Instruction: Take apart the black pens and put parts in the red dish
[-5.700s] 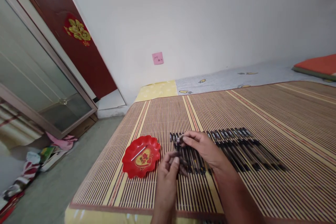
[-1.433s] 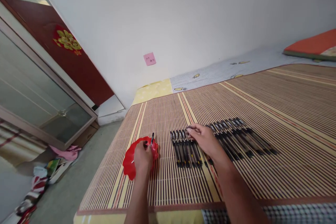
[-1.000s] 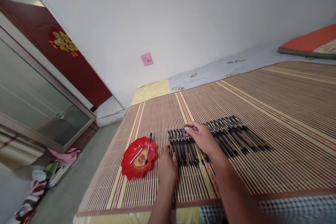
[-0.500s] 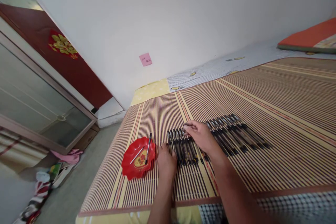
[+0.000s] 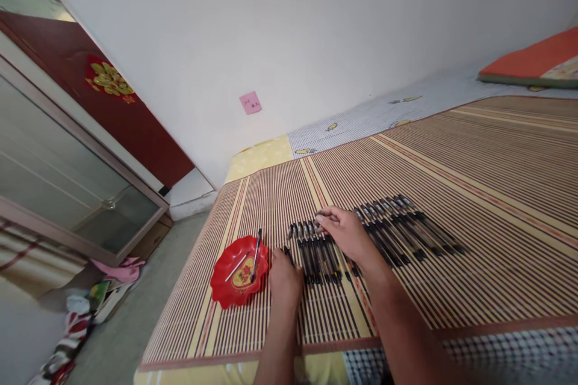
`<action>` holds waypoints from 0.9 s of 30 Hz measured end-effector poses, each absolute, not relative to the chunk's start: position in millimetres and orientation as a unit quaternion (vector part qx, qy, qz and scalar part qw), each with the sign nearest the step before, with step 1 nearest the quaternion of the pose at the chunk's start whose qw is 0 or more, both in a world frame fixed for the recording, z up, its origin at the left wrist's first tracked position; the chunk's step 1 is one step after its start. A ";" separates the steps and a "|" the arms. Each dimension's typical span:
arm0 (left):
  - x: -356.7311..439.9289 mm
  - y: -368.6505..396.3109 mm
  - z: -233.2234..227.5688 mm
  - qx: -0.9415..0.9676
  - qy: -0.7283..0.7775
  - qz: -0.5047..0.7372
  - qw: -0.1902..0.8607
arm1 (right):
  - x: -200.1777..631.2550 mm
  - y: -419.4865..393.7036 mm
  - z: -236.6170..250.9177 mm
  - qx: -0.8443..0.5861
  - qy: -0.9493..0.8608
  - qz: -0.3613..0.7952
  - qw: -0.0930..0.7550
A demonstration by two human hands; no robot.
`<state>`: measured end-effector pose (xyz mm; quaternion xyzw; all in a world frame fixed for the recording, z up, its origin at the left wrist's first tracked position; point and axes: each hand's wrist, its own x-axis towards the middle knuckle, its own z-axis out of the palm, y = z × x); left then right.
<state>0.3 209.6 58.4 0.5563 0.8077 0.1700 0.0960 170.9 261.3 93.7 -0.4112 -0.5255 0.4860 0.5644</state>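
My left hand (image 5: 285,283) is closed around a black pen (image 5: 288,251), whose dark end sticks up past the fingers at the left end of the row. My right hand (image 5: 344,230) has thumb and fingers pinched together at the row's upper edge; what they hold, if anything, is hidden. Between and below my hands lie black pens (image 5: 318,261), side by side, with short dark cap-like pieces (image 5: 301,230) lined up above them. To the right of my right hand, more black pens (image 5: 397,237) continue the row, with similar pieces (image 5: 383,206) along their tops.
Left of my left hand is a red scalloped plate (image 5: 221,295) holding a pen (image 5: 256,255) and a thin white stick (image 5: 237,266). Everything rests on a striped bamboo mat (image 5: 451,180) over a bed. A pink note (image 5: 250,103) is on the wall; an orange cushion (image 5: 533,60) lies far right.
My left hand has lifted the leftmost pen away from the row, tilting it, and the small piece above it now leans. My right hand has stayed in place.
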 end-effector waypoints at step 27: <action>-5.2 204.0 47.9 0.547 0.805 0.222 0.065 | 172.4 263.4 89.5 -0.406 -0.530 0.497 0.554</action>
